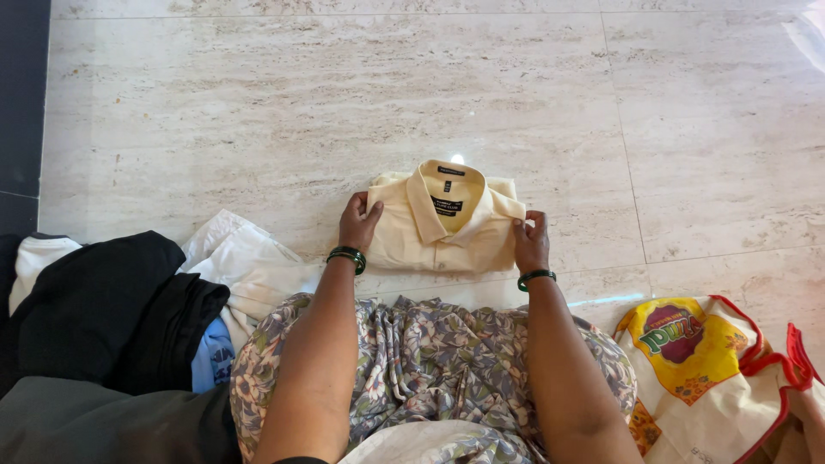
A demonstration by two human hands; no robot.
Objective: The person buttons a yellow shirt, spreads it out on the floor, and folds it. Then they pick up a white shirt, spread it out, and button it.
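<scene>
A pale yellow collared shirt (445, 222) lies folded into a neat rectangle on the polished stone floor (258, 112), collar uppermost and front facing up, and it serves as the landmark here. The left hand (357, 222) rests on the shirt's left edge, fingers curled loosely over the fold, pressing rather than gripping; the right hand (530, 241) sits at the shirt's right edge, fingertips pinching lightly at the cloth, neither hand fully shut. Each wrist carries a dark green bangle. Judging by the tidy shape, the folding seems at its last stage, squaring the sides; what remains would call for even pressure along both edges so the smooth cotton keeps its crease. Left of the shirt lies a crumpled white garment (245, 262), and beyond it a heap of dark clothes (103, 309) with a bit of blue. Right of the shirt and nearer the person sits a printed woven bag (713, 378) with red trim. Below the shirt spreads the person's floral-patterned lap.
</scene>
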